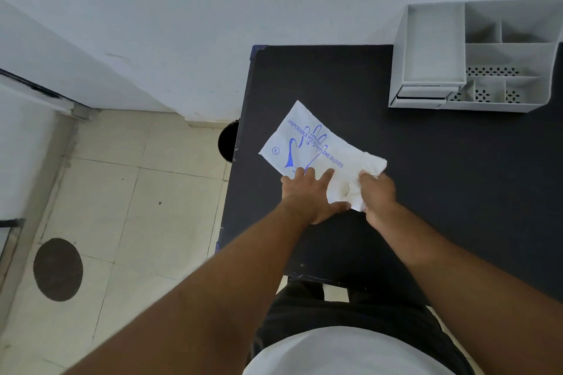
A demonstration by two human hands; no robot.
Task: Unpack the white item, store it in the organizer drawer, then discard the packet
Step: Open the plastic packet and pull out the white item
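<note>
A white packet (pixel 304 143) with blue print reading "disposable polyethylene gloves" lies on the black table (pixel 426 167). My left hand (pixel 307 195) presses flat on the packet's near end, fingers spread. At the packet's right end, crumpled white gloves (pixel 362 173) stick out of the opening, and my right hand (pixel 379 195) is closed on them. A white desk organizer (pixel 475 58) stands at the table's far right corner, with a small shut drawer (pixel 423 93) at its lower left front.
The organizer has several open compartments on top. A dark round bin (pixel 228 140) sits on the floor just past the table's left edge. Tiled floor and a white wall lie to the left. A dark round floor cover (pixel 58 269) is at the lower left.
</note>
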